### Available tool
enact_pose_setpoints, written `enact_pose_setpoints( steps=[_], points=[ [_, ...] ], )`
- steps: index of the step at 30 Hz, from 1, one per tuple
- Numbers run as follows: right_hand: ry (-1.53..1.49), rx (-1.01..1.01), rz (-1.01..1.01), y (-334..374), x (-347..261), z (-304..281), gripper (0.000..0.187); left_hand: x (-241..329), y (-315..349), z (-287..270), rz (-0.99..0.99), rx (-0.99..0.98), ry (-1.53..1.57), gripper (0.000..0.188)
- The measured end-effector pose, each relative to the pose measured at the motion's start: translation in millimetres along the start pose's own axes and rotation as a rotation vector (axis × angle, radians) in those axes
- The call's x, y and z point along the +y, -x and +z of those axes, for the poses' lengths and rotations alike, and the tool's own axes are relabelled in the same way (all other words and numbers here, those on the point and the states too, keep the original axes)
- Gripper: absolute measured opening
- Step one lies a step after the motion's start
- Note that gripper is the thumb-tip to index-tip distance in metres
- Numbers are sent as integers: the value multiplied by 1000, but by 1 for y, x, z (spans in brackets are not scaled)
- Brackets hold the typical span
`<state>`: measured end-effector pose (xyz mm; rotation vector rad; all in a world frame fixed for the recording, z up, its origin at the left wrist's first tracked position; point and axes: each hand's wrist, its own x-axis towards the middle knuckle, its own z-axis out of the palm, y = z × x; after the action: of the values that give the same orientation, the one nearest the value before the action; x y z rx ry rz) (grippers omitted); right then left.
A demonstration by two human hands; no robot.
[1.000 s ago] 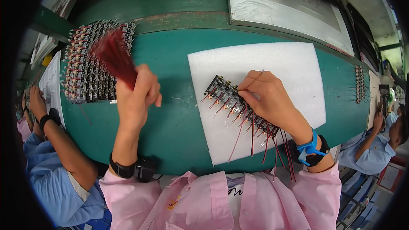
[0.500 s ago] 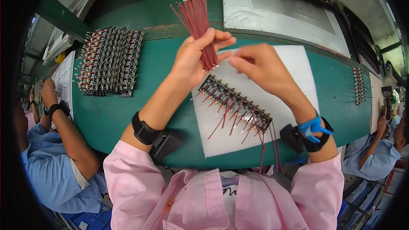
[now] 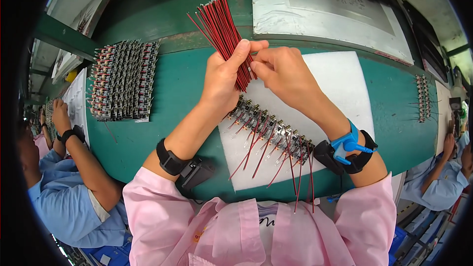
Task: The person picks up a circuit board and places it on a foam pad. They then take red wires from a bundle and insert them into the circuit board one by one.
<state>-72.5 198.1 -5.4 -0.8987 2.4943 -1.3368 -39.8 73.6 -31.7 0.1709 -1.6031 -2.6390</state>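
Note:
A thick bundle of red and black wires with bare tinned ends stands tilted in my left hand, whose thumb and fingers are closed round its lower part. At the bundle's right side, my right hand pinches with thumb and forefinger at the wires; how many it grips is hidden. Just below both hands lies a panel of small circuit boards, slanting across a white foam sheet. Several red and black wires hang from the panel toward me, some past the table's front edge.
Stacked circuit board panels stand at the left of the green table. Another wired board strip lies at far right. Behind the foam is a white, film-covered box. Co-workers in blue sit at left and right.
My right hand has moved left onto the bundle, its fingers closing at the wires. The left hand and bundle have shifted slightly down and left, and the view has shifted a little.

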Motion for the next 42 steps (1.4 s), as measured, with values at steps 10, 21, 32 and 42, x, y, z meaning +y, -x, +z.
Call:
enact_pose_setpoints(
  steps=[10, 21, 32, 42],
  points=[
    [-195, 19, -18, 0, 5, -2, 17, 3, 0, -4, 5, 0, -77, 31],
    [-591, -290, 395, -1, -4, -16, 14, 6, 0, -15, -117, -59, 15, 21],
    [-724, -239, 369, 3, 4, -6, 14, 9, -2, -18, -79, 93, 173, 19],
    [-685, -45, 353, 4, 10, -5, 15, 11, 12, -17, -230, -227, -257, 21]
  ],
)
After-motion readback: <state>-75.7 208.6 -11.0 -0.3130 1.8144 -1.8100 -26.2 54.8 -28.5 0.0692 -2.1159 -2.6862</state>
